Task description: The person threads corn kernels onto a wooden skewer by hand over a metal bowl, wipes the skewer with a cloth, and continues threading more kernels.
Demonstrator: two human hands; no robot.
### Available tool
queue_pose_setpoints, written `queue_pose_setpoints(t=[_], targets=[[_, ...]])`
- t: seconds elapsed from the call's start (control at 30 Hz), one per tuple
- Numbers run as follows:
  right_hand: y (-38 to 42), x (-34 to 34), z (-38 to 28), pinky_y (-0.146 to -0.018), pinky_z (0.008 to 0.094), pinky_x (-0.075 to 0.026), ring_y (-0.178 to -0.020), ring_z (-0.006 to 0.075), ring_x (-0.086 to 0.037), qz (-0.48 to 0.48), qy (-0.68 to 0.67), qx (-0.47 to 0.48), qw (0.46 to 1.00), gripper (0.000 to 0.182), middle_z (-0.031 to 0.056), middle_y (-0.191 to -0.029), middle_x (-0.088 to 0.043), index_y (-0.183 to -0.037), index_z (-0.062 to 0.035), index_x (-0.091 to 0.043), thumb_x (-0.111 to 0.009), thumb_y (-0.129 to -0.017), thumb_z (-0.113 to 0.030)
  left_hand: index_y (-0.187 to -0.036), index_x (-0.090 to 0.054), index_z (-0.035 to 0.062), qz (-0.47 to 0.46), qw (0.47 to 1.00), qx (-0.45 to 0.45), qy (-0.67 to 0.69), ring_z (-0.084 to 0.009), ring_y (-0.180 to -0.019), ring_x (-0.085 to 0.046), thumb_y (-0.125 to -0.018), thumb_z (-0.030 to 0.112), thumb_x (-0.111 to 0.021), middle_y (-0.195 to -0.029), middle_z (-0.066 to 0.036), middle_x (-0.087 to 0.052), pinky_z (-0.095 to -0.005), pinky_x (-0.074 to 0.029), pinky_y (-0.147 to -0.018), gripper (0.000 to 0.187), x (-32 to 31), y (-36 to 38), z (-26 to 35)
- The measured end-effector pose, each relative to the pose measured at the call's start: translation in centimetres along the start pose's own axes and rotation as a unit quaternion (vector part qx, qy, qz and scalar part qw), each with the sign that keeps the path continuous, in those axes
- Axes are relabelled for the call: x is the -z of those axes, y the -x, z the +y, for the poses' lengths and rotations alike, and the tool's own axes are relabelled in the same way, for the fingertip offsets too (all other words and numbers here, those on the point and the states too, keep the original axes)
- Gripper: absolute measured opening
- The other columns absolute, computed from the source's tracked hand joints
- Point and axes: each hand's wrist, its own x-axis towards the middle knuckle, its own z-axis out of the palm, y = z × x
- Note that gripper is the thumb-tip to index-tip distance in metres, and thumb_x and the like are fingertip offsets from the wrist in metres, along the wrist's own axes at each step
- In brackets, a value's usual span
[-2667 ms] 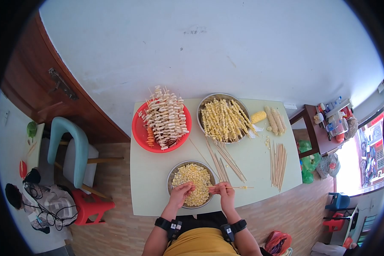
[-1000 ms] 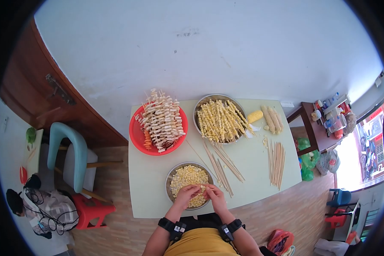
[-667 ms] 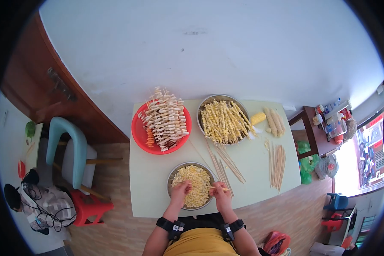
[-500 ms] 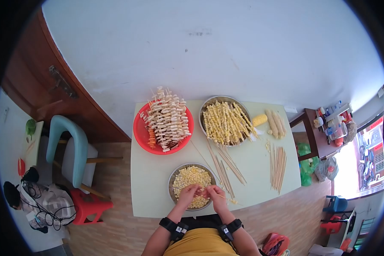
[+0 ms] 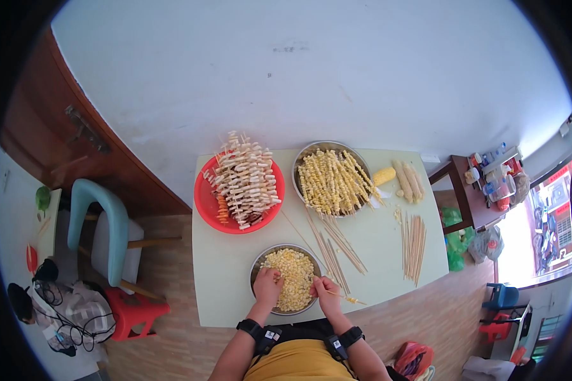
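"Down front, where's the bamboo skewer [image 5: 339,294]?"
"Pinched in the right hand [image 5: 327,296], beside the metal bowl [image 5: 255,267]; threading, I'd judge."
"And the left hand [image 5: 269,289]?"
"Curled over corn kernels [image 5: 293,274]; whether pinching one, I can't tell. Next calls for aligning one with the skewer's inner end."

This is looking like a room in a home or a small snack shop, the view leaving unclear which: a wooden door [image 5: 44,127] is filling the upper left, a blue chair [image 5: 117,235] is standing below, and skewered food [image 5: 333,181] is crowding the central table [image 5: 381,238].
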Motion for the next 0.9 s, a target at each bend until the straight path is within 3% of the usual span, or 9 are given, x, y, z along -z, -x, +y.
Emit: queue_pose_setpoints(t=[0.13,0.2,0.3,0.4,0.73,0.9], targets=[[0.1,-0.5,0.2,-0.052,0.0192,-0.043,-0.055,0.0064,-0.052,-0.015,-0.002,0.005,1.0,0.025,0.002,-0.061,-0.056,-0.072,-0.0027,-0.055,-0.05,-0.086,-0.023,-0.08,-0.059,0.0069,-0.013,0.999,0.009,0.033,-0.0171,-0.065,-0.058,-0.067,0.009,-0.064,-0.076,-0.004,-0.056,-0.0276,-0.047,-0.06,0.015,-0.3,-0.2,-1.1],[0.4,-0.8,-0.2,-0.054,0.0194,-0.044,-0.056,0.0067,-0.052,-0.032,-0.002,0.009,0.999,0.024,0.0027,-0.062,-0.056,-0.073,-0.0013,-0.055,-0.049,-0.087,-0.021,-0.084,-0.058,0.002,-0.022,0.95,0.096,0.297,-0.0135,-0.064,-0.06,-0.073,0.007,-0.061,-0.074,-0.005,-0.061,-0.0237,-0.047,-0.061,0.013,-1.0,-0.2,-2.3],[0.6,-1.4,-0.3,-0.055,0.0199,-0.045,-0.057,0.0072,-0.053,-0.055,0.011,0.022,0.998,0.022,0.0036,-0.063,-0.056,-0.075,0.0005,-0.055,-0.049,-0.087,-0.017,-0.086,-0.058,-0.0026,-0.03,0.907,0.17,0.383,-0.0124,-0.067,-0.061,-0.078,0.005,-0.057,-0.075,-0.009,-0.063,-0.0222,-0.047,-0.064,0.011,-0.7,0.1,-2.1],[0.5,-1.6,-0.3,-0.055,0.0201,-0.046,-0.057,0.0076,-0.054,-0.063,0.024,0.036,0.997,0.021,0.0042,-0.064,-0.057,-0.075,0.001,-0.055,-0.049,-0.086,-0.016,-0.084,-0.057,-0.0035,-0.026,0.894,0.169,0.414,-0.0132,-0.067,-0.061,-0.079,0.005,-0.055,-0.075,-0.009,-0.063,-0.0223,-0.047,-0.063,0.01,-0.4,0.3,-1.8],[0.7,-1.9,-0.5,-0.053,0.0202,-0.046,-0.056,0.0071,-0.054,-0.065,0.049,0.058,0.995,0.022,0.0045,-0.062,-0.057,-0.073,0.0017,-0.055,-0.049,-0.086,-0.015,-0.078,-0.057,-0.001,0.009,0.911,0.117,0.395,-0.0117,-0.065,-0.06,-0.078,0.004,-0.056,-0.07,-0.007,-0.061,-0.0225,-0.047,-0.061,0.005,-0.1,0.6,-1.6],[0.7,-1.9,-1.0,-0.053,0.0202,-0.046,-0.056,0.0074,-0.054,-0.068,0.064,0.055,0.994,0.022,0.0048,-0.062,-0.057,-0.074,0.0018,-0.055,-0.049,-0.086,-0.016,-0.077,-0.057,0.0025,0.015,0.961,0.049,0.272,-0.01,-0.059,-0.057,-0.074,0.005,-0.059,-0.065,-0.004,-0.06,-0.0229,-0.046,-0.057,0.005,1.0,0.7,-0.6]])
